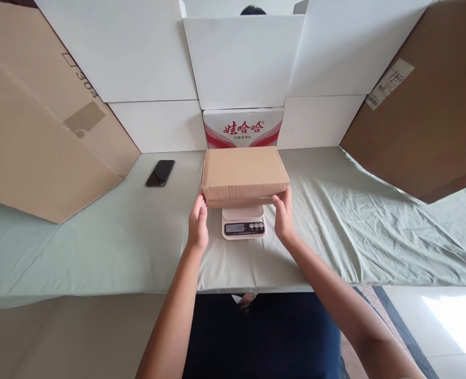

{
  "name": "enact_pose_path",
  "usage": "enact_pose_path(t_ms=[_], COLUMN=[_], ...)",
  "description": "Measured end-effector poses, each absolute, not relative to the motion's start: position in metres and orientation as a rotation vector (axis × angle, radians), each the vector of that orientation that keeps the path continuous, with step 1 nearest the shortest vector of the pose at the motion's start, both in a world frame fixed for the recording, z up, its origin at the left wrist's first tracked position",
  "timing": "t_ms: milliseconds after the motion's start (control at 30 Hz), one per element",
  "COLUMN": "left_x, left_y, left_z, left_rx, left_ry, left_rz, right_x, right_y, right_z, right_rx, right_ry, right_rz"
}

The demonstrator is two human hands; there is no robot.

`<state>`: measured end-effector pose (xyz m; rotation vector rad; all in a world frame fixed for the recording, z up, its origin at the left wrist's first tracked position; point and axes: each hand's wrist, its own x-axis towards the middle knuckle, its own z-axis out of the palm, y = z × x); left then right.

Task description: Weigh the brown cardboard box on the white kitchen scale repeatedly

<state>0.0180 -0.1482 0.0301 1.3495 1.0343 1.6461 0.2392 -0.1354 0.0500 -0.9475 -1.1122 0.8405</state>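
Nearest the camera, two bare forearms are stretched forward over the edge of a table [98, 252] that is covered with a pale green cloth. The left hand [198, 223] is laid against the near left corner of a brown cardboard box [244, 173], with its fingers upright along the side; the right hand [283, 215] is placed at the near right corner in the same manner. The box is thus grasped between both hands, each grip being pressed flat to the cardboard rather than curled under it.

The box is set on a small white kitchen scale [243, 222], whose display and buttons are seen just below the box's front edge, between the two hands. The scale is overhung by the box on both sides.

Further back and to the left, a dark phone [160, 172] is laid flat on the cloth, well apart from the box. Directly behind the box a white carton with red lettering [243, 128] is stood against white panels [138, 52]. Large brown cardboard sheets [39, 131] are leaned at both sides of the table
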Motion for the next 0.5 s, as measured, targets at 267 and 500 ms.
enact_pose_path(t_ms=[267,500], left_x=[0.017,0.015], left_y=[-0.055,-0.012], left_z=[0.057,0.008], left_rx=[1.387,1.261], left_ry=[1.106,1.070], left_rz=[1.659,1.641], right_x=[0.240,0.238], right_y=[-0.037,0.004], right_z=[0.051,0.020], right_rx=[-0.852,-0.901], right_ry=[-1.148,-1.161], right_rz=[0.759,0.806])
